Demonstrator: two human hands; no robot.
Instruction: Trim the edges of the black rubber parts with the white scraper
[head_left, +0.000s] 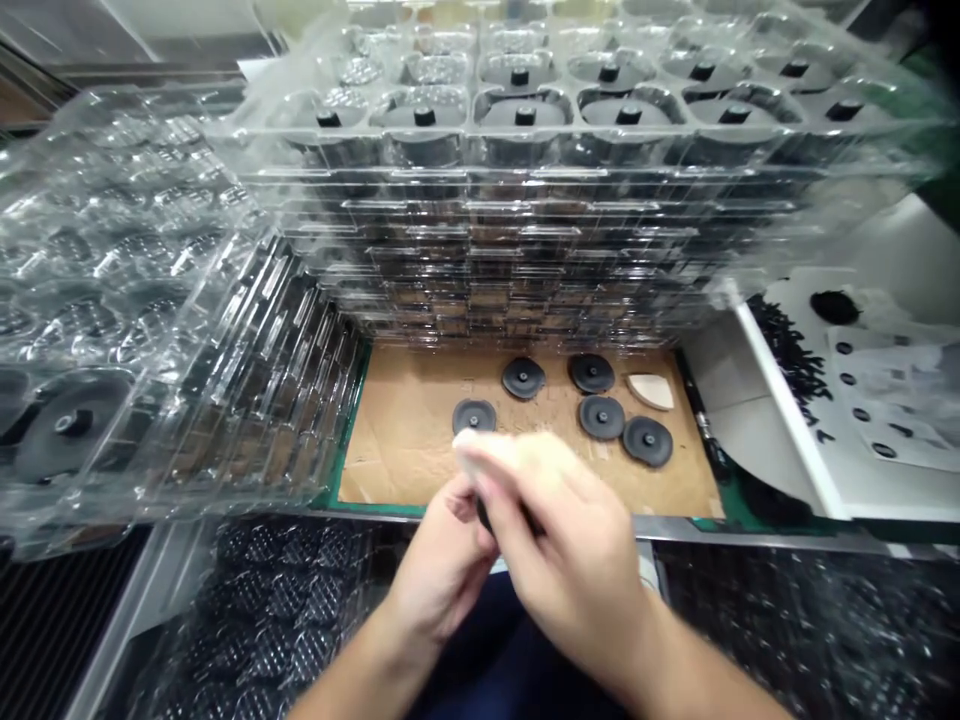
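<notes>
From the head view, the only one I have, I take the cardboard sheet as my landmark. Over its near edge I see both hands, close together. The left hand is curled round a dark piece, of which only slivers show. The right hand is closed over the same piece, fingers folded. Something pale shows at its fingertips; the blur keeps me from telling what.

On the cardboard lie five dark discs, each with a raised hub: one disc just beyond the hands, the others towards the far side and the right. A pale wedge rests near the cardboard's right edge.

Behind the cardboard I have a tall stack of clear trays, its top tray holding dark parts with upright stubs. Left of the cardboard stands another clear tray stack.

Right of the cardboard is a white bin with small black pieces and a pale sheet bearing dark round marks. Whether those are print or parts, I can't make out.
</notes>
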